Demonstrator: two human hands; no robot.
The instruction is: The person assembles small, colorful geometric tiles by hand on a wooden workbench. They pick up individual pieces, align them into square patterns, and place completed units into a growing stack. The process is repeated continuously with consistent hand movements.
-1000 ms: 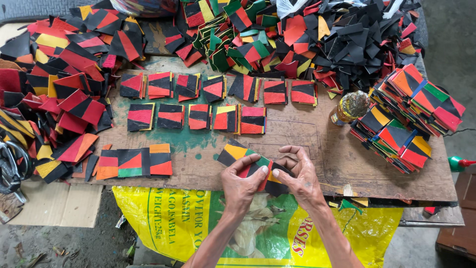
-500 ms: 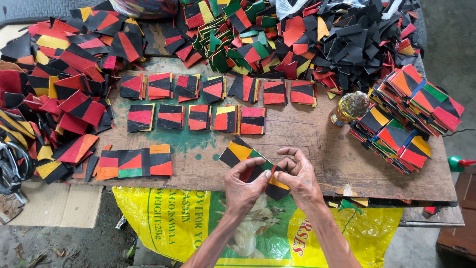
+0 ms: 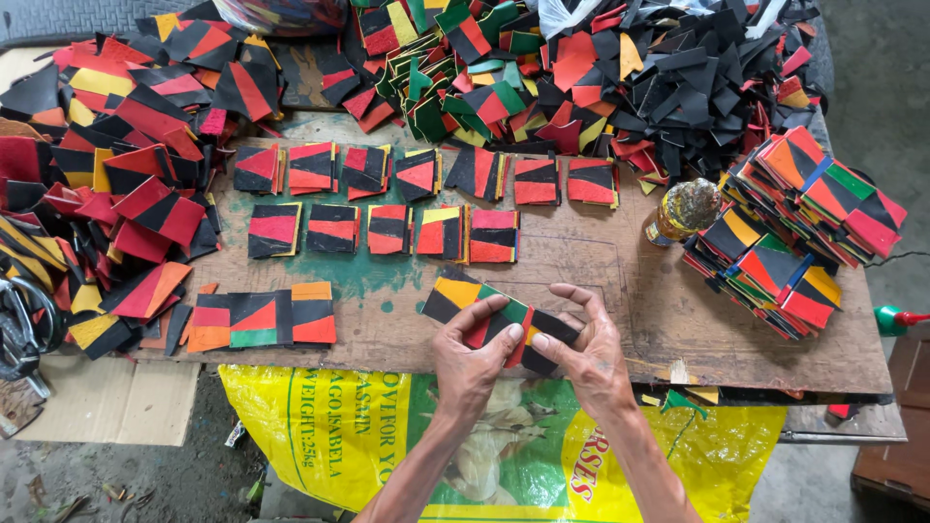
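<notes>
Near the front edge of a worn wooden board point(image 3: 678, 310), my left hand point(image 3: 472, 360) and my right hand point(image 3: 586, 351) pinch a strip of joined patchwork pieces point(image 3: 484, 302) in black, orange, green and red. The left thumb and fingers press on its middle. The right fingers hold its right end. The strip lies slanted on the board, its orange-and-black end toward the upper left.
Rows of small red-black pieces point(image 3: 387, 199) cover the board's middle, and another joined strip point(image 3: 262, 318) lies left. Loose scrap piles point(image 3: 620, 68) fill the back and left. Stacked finished squares point(image 3: 804, 228) sit right beside a bottle point(image 3: 683, 208). A yellow sack point(image 3: 339, 436) lies below; scissors point(image 3: 19, 329) at far left.
Both hands have stayed at the strip, with the fingers shifting along it. The strip now lies flatter and more stretched out on the board.
</notes>
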